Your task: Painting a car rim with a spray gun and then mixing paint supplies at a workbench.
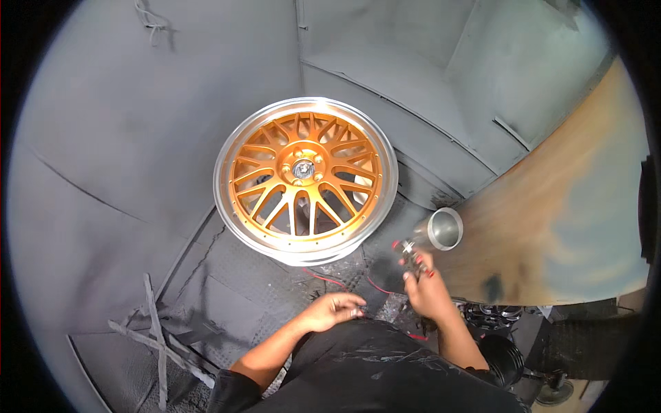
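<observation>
My right hand [425,296] grips a metal spray gun [413,256] with red knobs, its silver cup [445,228] tilted at the upper right. My left hand [334,310], at lower centre, has curled fingers near my dark shirt; what they hold, if anything, I cannot make out. Beyond both hands lies a car wheel [251,213] with orange spokes, a bright silver lip and a silver centre, face up, its support mostly hidden beneath it.
Grey coated walls [124,117] surround the wheel. A stained tan board [544,227] curves along the right. Crossed strips [155,341] lie at lower left. Red hose [327,279] runs on the floor. Dark clutter [496,313] and a black cylindrical object [499,358] are at lower right.
</observation>
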`<state>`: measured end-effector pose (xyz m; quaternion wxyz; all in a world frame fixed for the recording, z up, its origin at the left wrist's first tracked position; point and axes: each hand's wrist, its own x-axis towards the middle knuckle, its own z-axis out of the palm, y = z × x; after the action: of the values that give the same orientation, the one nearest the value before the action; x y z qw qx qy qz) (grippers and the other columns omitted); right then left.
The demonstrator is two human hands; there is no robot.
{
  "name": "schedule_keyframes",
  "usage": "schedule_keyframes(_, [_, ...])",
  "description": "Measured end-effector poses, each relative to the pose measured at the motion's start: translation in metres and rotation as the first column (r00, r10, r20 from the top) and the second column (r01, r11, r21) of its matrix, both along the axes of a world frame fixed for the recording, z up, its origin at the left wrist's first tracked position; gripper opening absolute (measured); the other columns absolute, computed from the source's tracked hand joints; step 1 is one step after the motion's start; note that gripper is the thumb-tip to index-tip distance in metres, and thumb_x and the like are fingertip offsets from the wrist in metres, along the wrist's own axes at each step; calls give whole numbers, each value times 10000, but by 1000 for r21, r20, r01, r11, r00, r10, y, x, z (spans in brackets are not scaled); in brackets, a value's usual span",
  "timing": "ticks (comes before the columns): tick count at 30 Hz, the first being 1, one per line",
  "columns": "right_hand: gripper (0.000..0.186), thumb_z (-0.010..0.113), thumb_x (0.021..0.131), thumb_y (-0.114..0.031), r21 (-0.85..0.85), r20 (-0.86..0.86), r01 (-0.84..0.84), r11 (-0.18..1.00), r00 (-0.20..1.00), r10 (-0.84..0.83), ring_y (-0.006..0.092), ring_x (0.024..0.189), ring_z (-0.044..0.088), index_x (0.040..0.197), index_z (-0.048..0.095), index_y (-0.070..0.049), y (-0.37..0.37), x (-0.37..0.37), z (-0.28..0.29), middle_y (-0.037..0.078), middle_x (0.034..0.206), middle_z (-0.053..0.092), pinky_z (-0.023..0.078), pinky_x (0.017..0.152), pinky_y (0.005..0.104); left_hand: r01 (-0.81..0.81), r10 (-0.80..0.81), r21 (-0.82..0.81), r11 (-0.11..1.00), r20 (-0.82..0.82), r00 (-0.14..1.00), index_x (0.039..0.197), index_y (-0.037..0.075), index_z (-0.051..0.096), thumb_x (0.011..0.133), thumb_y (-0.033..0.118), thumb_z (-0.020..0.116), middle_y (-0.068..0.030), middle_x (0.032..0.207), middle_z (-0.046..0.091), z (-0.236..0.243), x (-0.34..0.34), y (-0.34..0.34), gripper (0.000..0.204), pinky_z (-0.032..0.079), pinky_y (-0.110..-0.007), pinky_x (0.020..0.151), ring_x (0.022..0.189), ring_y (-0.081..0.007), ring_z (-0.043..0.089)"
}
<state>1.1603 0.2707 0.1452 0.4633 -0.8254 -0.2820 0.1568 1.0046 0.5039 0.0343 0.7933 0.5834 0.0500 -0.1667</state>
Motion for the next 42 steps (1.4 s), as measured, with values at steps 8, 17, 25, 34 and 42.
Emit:
schedule_keyframes(8, [518, 555, 972, 70, 54, 160, 279, 959, 945, -284, 213, 958, 625, 1458, 388, 1, 76, 76, 56, 152, 1228, 650, 506, 843, 331, 501, -492, -147, 853, 90, 866, 1541, 34, 494, 1125, 466, 400, -149, 1592, 480, -22, 21, 88, 607, 254, -396, 1257, 1494, -275, 406])
schedule_keyframes(17, [530, 615, 950, 67, -107, 216, 287, 952, 941, -260, 96, 842, 583, 1436, 426, -26, 84, 71, 44, 111, 1271, 629, 509, 729, 271, 482, -485, -49, 875, -83, 871, 1579, 49, 446, 1119, 520, 387, -149, 1620, 447, -19, 28, 164, 660, 248, -380, 1257, 1509, -284, 377])
schedule_keyframes(25, [646, 696, 886, 86, -168, 25, 244, 955, 970, -243, 71, 680, 513, 1449, 407, -43, 95, 37, 56, 93, 1144, 636, 458, 627, 267, 471, -422, 104, 876, -308, 853, 1539, -40, 441, 1136, 392, 425, -203, 1585, 477, -5, 10, 198, 591, 311, -355, 1220, 1452, -264, 444])
schedule_keyframes(34, [519, 873, 844, -171, -179, -79, -512, 840, 859, 506, 190, 672, 613, 1265, 591, -60, 142, 19, 89, 78, 888, 678, 522, 686, 354, 487, -517, 463, 741, -69, 853, 1554, 63, 464, 1075, 325, 598, -203, 1520, 542, 120, 7, 231, 562, 485, -397, 1079, 1372, -313, 550])
schedule_keyframes(42, [547, 860, 863, -177, -29, -120, -695, 719, 716, 688, 242, 891, 632, 1346, 628, -67, 194, 25, 107, 95, 1031, 678, 524, 783, 351, 192, -241, 370, 909, 88, 967, 1282, 23, 676, 1019, 153, 680, -98, 1108, 755, 172, 6, 268, 293, 576, -351, 881, 1024, -214, 731])
